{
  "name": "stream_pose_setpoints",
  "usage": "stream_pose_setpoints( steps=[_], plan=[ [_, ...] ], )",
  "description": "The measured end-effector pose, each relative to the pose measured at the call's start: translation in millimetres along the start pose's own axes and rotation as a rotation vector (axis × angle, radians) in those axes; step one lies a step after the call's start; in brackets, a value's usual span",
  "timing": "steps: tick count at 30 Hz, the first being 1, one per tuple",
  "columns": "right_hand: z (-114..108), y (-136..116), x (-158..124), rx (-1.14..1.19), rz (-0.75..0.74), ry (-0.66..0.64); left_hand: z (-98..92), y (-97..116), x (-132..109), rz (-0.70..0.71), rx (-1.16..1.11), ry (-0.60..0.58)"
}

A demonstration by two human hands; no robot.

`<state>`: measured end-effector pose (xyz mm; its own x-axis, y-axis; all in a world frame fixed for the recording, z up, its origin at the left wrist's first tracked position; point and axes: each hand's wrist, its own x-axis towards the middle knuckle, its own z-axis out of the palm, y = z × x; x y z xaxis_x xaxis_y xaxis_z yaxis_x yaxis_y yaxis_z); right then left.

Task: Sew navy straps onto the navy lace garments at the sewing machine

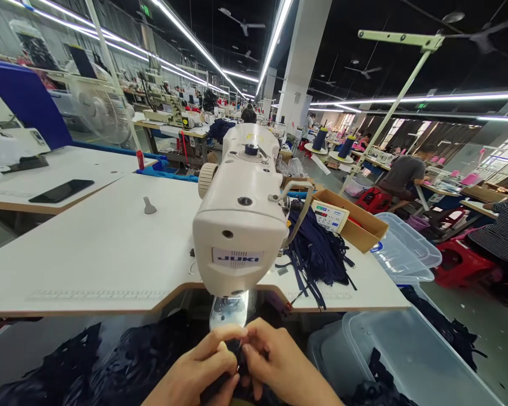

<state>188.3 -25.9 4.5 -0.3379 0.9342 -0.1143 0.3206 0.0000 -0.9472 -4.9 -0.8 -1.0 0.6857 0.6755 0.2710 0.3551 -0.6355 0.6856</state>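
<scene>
Hands pinched together on dark fabric piece [238,369]: left hand [195,375], right hand [279,366], below sewing machine [241,220].

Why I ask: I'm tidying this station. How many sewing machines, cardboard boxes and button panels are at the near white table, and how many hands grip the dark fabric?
Sewing machine: 1
Cardboard box: 1
Button panel: 1
Hands pinching the dark fabric: 2 (left hand, right hand)
Total: 5
</scene>
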Motion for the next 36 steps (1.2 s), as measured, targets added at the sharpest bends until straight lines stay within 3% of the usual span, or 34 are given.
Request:
stream_pose_setpoints(
  steps=[4, 9, 13, 17, 19, 22, 24, 29, 32, 36],
  plan=[
    [-17, -12, -7, -0.076, -0.117, 0.075, -3.6, 6, 0, -0.160, -0.098, 0.063],
    [-26, -15, -4, -0.213, -0.233, 0.145, -12.5, 9, 6, -0.328, -0.337, 0.040],
    [-22, -10, 1, -0.338, -0.387, 0.249, -14.2, 6, 5, -0.408, -0.404, 0.127],
    [-12, 0, -3, -0.320, -0.501, 0.549, -11.6, 8, 4, -0.479, -0.409, 0.220],
    [-4, 6, -6, -0.233, -0.490, 0.520, -9.3, 11, 4, -0.480, -0.417, 0.245],
    [12, 15, -7, -0.033, -0.357, 0.369, -4.7, 15, 5, -0.451, -0.416, 0.255],
    [23, 20, -5, 0.146, -0.305, 0.403, -1.2, 16, 6, -0.404, -0.388, 0.267],
    [37, 28, 1, 0.311, -0.484, 0.583, 4.4, 19, 6, -0.156, -0.219, 0.375],
    [38, 30, 2, 0.303, -0.565, 0.599, 5.5, 20, 6, -0.009, -0.106, 0.438],
    [38, 30, 2, 0.293, -0.601, 0.589, 7.0, 18, 6, 0.048, -0.025, 0.453]
  ],
)
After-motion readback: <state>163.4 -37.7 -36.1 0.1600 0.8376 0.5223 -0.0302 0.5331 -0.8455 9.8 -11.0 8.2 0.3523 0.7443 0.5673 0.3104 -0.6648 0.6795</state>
